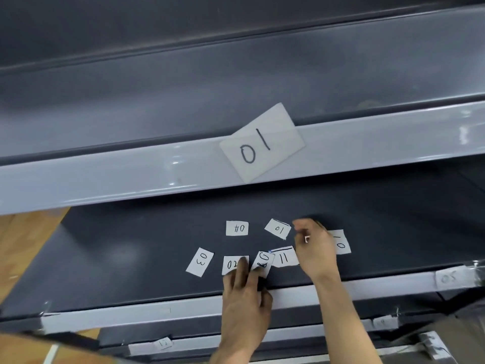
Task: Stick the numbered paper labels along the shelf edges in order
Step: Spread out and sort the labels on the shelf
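Several small white paper labels lie loose on the dark shelf board (131,258): "04" (237,228), "01" (278,228), "11" (284,257), "03" (200,261), and one (342,243) half hidden behind my right hand. My left hand (244,298) reaches over the shelf edge, its straight fingers resting on labels "02" (231,264) and "08" (263,261). My right hand (315,248) hovers beside "01" with curled fingers, pinching a small white scrap (306,239). A larger "01" label (262,144) sits tilted on the upper shelf's grey front edge (105,177).
A "05" label (448,278) is stuck on this shelf's grey front edge (157,311) at the right. Two more labels (381,323) (162,342) show on lower shelf edges. Wooden floor (23,245) is visible at the left.
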